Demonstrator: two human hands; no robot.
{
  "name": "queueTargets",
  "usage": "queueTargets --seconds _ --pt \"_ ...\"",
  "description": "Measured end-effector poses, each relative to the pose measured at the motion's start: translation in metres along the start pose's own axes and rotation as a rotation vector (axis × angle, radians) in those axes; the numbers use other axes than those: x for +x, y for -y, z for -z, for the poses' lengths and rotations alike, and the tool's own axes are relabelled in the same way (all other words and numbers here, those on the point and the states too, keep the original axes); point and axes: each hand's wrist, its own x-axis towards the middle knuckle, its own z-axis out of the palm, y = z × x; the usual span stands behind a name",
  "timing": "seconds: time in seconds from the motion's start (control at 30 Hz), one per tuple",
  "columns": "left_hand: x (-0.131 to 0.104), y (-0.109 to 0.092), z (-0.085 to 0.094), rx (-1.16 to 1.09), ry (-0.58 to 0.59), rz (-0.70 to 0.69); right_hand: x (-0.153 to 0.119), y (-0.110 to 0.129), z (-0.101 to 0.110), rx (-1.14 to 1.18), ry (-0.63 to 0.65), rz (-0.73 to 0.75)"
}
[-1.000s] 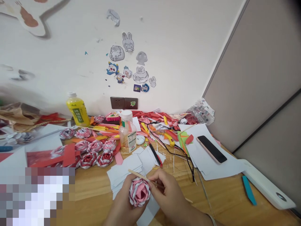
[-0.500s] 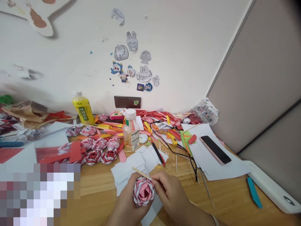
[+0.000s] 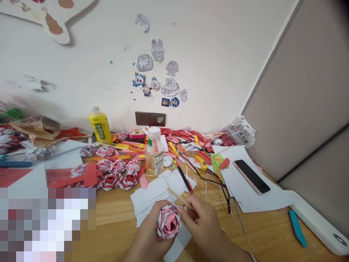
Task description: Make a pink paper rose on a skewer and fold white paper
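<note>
A pink and white folded paper rose is in my left hand, whose fingers wrap round its left side and underside. My right hand pinches a thin wooden stick, which slants above the rose's upper right edge. The right thumb and fingertips are close against the rose's right side. Below and behind the hands lie white paper sheets on the wooden table.
Finished paper roses sit at the left. A yellow bottle, a clear bottle and coloured paper strips line the wall. Pens lie ahead; a phone and blue cutter are at the right.
The stick has moved right, off the rose's top edge, and is now held further along its length in my right hand. The whole view has shifted slightly.
</note>
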Motion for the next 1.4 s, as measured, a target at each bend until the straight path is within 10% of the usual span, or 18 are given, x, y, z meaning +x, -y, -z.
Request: queueTargets --seconds 1.07,1.4 --pt "0.0 0.009 0.004 0.036 0.007 -0.006 -0.006 -0.005 -0.01 -0.168 -0.179 0.405" --pt "0.001 -0.003 0.002 0.016 -0.027 -0.009 -0.001 0.004 -0.003 -0.176 -0.171 0.189"
